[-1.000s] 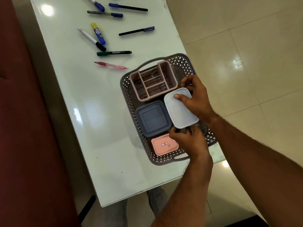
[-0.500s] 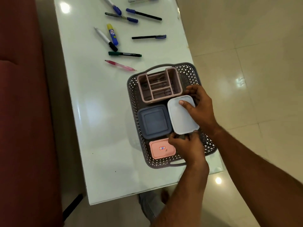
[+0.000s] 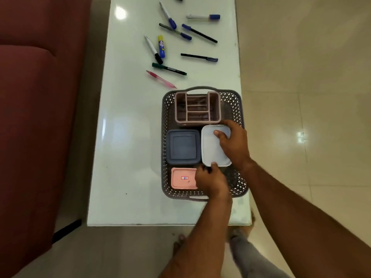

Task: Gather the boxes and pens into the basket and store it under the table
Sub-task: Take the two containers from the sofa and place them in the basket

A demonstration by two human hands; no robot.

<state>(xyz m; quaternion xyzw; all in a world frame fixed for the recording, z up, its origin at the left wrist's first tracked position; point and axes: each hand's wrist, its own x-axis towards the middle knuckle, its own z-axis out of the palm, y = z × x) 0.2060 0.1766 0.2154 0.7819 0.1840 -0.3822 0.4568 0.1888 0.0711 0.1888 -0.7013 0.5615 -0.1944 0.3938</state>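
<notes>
A grey perforated basket sits at the near right of the white table. Inside it stand a pink divided organizer, a dark blue lidded box, a small pink box and a light blue box. My right hand grips the far right edge of the light blue box, thumb on its lid. My left hand pinches that box's near edge. Several pens lie loose farther up the table, among them a pink pen, a green marker and a glue stick.
A dark red sofa runs along the table's left side. Beige floor tiles lie to the right. The table's near edge is just past the basket, and my legs and feet show below it.
The view has swung, so the table and basket now look squarer. Both hands stay on the light blue box, which has settled lower beside the dark blue box.
</notes>
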